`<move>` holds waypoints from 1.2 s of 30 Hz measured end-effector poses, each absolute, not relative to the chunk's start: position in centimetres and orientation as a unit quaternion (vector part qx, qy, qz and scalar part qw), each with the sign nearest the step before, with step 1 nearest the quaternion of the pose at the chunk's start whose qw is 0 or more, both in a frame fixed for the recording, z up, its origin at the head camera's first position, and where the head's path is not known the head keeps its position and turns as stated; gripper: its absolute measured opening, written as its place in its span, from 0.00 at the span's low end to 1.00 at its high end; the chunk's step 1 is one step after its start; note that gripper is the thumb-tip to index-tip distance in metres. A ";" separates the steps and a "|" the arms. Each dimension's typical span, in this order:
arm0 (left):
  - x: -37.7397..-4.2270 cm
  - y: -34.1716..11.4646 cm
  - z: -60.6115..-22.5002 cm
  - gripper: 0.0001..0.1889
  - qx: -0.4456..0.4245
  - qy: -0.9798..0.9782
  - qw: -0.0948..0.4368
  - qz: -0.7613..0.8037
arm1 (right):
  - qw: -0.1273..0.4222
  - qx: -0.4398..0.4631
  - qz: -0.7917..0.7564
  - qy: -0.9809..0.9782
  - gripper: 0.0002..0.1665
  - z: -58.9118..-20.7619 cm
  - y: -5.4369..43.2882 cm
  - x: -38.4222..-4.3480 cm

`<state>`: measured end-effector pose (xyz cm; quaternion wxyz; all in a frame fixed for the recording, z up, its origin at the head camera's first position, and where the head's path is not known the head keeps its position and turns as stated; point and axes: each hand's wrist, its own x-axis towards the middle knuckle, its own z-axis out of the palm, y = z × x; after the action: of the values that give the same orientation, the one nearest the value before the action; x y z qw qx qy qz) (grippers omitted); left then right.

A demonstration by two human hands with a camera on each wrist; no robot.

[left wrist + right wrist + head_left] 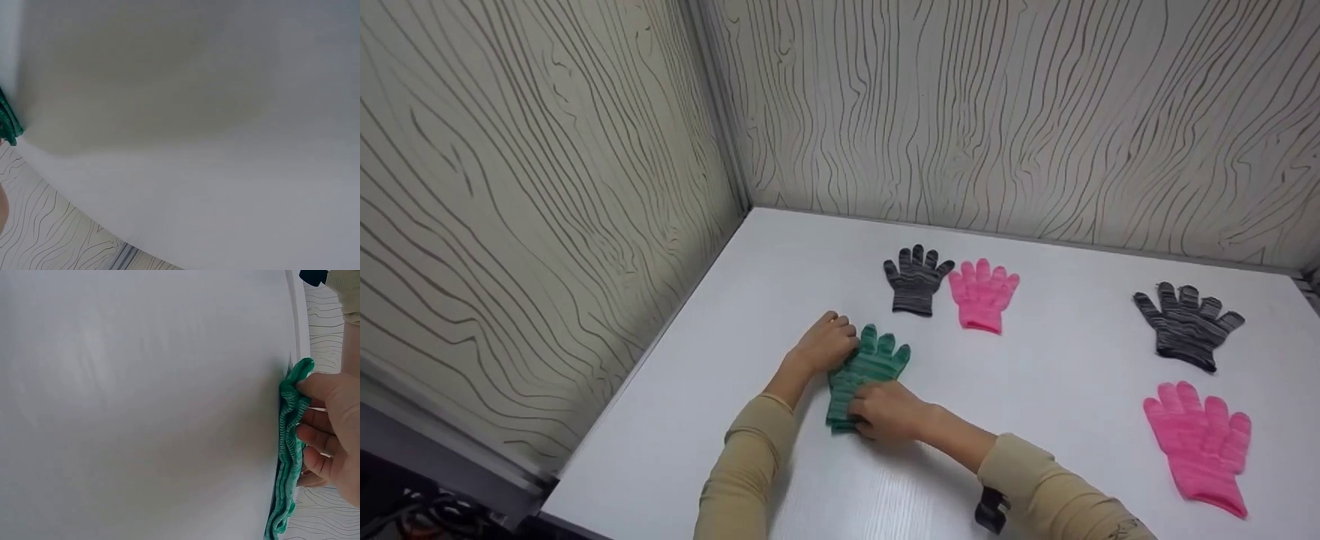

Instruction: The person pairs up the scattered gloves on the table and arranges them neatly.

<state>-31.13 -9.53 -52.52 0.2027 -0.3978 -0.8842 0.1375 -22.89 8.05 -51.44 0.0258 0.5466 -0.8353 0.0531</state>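
Observation:
Green knit gloves [864,377] lie on the white table, fingers pointing away, with doubled edges at the cuff. My left hand [830,343] is at their upper left side, its curled fingers pinching the edge by the glove fingers. Lower down, my right hand [891,409] pinches the cuff area. In the right wrist view, the thumb and fingers of my right hand [332,427] grip the layered, wavy edge of the green gloves [289,450]. Only a corner of the green fabric [8,124] shows in the left wrist view, where most of my left hand is out of frame.
Farther back on the white table [720,300] lie a dark grey striped glove [916,283] and a pink glove [982,296], side by side. Toward the right are another dark grey glove [1187,328] and another pink glove [1204,442]. Wood-patterned panels [960,112] stand behind and left.

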 end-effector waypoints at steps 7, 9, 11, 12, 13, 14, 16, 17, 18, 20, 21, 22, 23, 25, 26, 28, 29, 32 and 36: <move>-31.2 -9.6 -52.7 0.09 -0.410 -0.878 0.206 0.135 | 0.012 0.557 0.050 -0.829 0.04 -51.5 8.3 -23.4; -31.2 -9.7 -52.9 0.09 -0.414 -0.877 0.209 0.125 | 0.008 0.558 0.054 -0.828 0.04 -51.5 8.3 -23.4; -31.2 -9.8 -53.0 0.09 -0.416 -0.877 0.210 0.116 | 0.009 0.559 0.061 -0.827 0.04 -51.5 8.3 -23.4; -31.3 -9.8 -53.0 0.09 -0.417 -0.877 0.211 0.112 | 0.012 0.558 0.067 -0.827 0.05 -51.5 8.3 -23.3; -31.3 -9.8 -53.0 0.09 -0.417 -0.877 0.212 0.110 | 0.015 0.558 0.072 -0.827 0.05 -51.5 8.4 -23.3; -31.3 -9.8 -53.0 0.09 -0.416 -0.878 0.211 0.109 | 0.018 0.556 0.079 -0.827 0.05 -51.4 8.4 -23.3; -31.3 -9.8 -52.9 0.09 -0.413 -0.880 0.208 0.111 | 0.030 0.553 0.092 -0.827 0.05 -51.3 8.5 -23.2; -31.3 -9.8 -52.9 0.10 -0.410 -0.882 0.203 0.112 | 0.038 0.553 0.099 -0.826 0.04 -51.1 8.6 -23.2; -31.3 -9.7 -52.8 0.10 -0.408 -0.884 0.199 0.113 | 0.047 0.554 0.108 -0.824 0.04 -51.0 8.7 -23.2; -31.2 -9.7 -52.8 0.10 -0.404 -0.888 0.189 0.114 | 0.065 0.557 0.122 -0.819 0.04 -50.7 9.0 -23.2; -31.2 -9.7 -52.8 0.10 -0.403 -0.889 0.185 0.115 | 0.073 0.561 0.127 -0.815 0.04 -50.6 9.1 -23.3; -31.2 -9.7 -52.8 0.10 -0.402 -0.890 0.182 0.115 | 0.079 0.565 0.128 -0.811 0.04 -50.5 9.2 -23.3; -31.2 -9.6 -52.8 0.10 -0.402 -0.889 0.183 0.116 | 0.082 0.569 0.129 -0.808 0.04 -50.5 9.3 -23.3; -31.2 -9.6 -52.8 0.10 -0.404 -0.887 0.189 0.118 | 0.078 0.576 0.123 -0.804 0.04 -50.5 9.5 -23.2; -31.2 -9.7 -52.8 0.10 -0.405 -0.886 0.194 0.119 | 0.075 0.580 0.116 -0.803 0.03 -50.7 9.6 -23.1; -31.2 -9.7 -52.9 0.11 -0.408 -0.882 0.205 0.119 | 0.060 0.580 0.104 -0.805 0.03 -51.0 9.7 -22.9; -31.2 -9.8 -52.9 0.11 -0.409 -0.879 0.212 0.120 | 0.054 0.580 0.098 -0.807 0.03 -51.2 9.6 -22.8; -31.1 -9.9 -52.8 0.11 -0.411 -0.875 0.227 0.122 | 0.046 0.576 0.080 -0.812 0.03 -51.4 9.5 -22.5; -31.0 -9.9 -52.8 0.11 -0.410 -0.874 0.231 0.121 | 0.064 0.566 0.066 -0.819 0.10 -51.5 9.4 -22.3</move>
<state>-31.02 -9.91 -52.77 0.2312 -0.4099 -0.8740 0.1210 -22.28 9.39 -51.49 0.0640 0.5660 -0.8192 0.0660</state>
